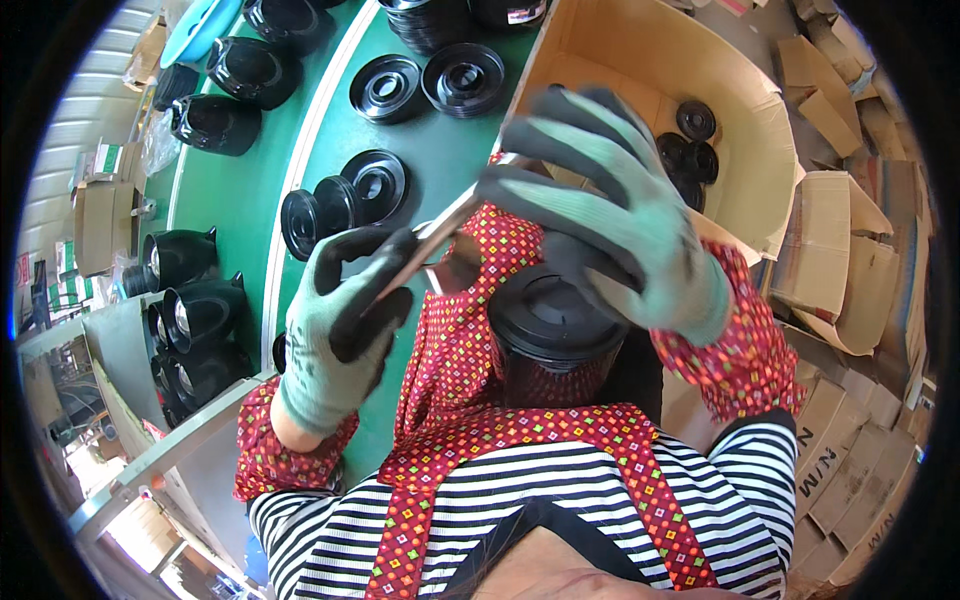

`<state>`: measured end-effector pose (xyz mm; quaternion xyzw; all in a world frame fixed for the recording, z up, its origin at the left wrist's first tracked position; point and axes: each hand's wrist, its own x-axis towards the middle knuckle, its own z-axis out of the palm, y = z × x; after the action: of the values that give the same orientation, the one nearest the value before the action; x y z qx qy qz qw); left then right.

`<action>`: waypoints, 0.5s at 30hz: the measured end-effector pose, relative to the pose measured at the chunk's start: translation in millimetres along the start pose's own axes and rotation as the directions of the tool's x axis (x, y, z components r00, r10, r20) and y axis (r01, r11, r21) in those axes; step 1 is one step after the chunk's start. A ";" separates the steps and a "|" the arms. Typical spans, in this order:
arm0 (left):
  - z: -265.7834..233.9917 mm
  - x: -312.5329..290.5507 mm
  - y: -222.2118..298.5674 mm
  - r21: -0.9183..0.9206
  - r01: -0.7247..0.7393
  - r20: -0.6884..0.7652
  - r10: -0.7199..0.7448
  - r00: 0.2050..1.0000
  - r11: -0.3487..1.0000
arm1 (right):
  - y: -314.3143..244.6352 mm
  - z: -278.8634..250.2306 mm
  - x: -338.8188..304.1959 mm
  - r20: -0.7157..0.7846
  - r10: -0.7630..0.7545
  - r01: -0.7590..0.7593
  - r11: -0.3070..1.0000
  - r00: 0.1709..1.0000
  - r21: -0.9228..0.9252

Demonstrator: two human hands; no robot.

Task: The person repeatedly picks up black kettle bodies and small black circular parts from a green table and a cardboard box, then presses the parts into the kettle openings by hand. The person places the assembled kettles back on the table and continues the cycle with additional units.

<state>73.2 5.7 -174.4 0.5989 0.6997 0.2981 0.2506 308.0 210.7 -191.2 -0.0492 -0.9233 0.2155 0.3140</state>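
Just in front of the person's chest, 2 gloved hands are at work around a thin, flat strip (440, 235) that slants up from left to right. The left hand (338, 305) is closed on its lower end, thumb and fingers pinching it; the right hand (635, 215) has its fingers stretched out and slightly bent, blurred near the upper end — whether they grip or touch it I cannot tell. Next to the strip's middle shows a shiny, pale-edged piece (455, 272), too partly hidden to name. Below the right hand sits a round black lid (545, 308), its near side facing the red patterned apron (450, 355). Left of it runs a green worktop (325, 125) with a white line along it. On this, near the left hand, 3 black discs (380, 180) lie in an overlapping row, and farther off are 2 more ringed lids (462, 80), side by side. Past the white line stand glossy black pots (215, 122), with a light-blue basin (203, 30) behind. To the right, an open carton (735, 85) holds a few black round pieces (696, 120) — more cardboard (845, 255) lies outside it.
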 end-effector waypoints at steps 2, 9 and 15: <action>-2.8 28.3 37.1 0.064 -0.152 0.094 0.146 0.985 0.986 | 26.0 25.9 10.9 0.011 -0.020 0.019 0.999 1.000 0.027; 16.9 99.1 40.1 -0.277 -0.569 0.166 0.622 0.765 0.774 | 94.3 98.3 -65.0 0.004 -0.041 0.033 0.858 0.999 0.512; 99.4 108.5 55.6 -0.591 -0.529 0.214 0.751 0.624 0.608 | 94.9 113.9 -80.4 -0.063 0.019 0.027 0.754 0.998 0.656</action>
<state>164.8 130.2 -203.1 0.7844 0.2562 0.3857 0.4127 299.5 236.3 -357.6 0.0589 -0.7785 0.5230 0.3420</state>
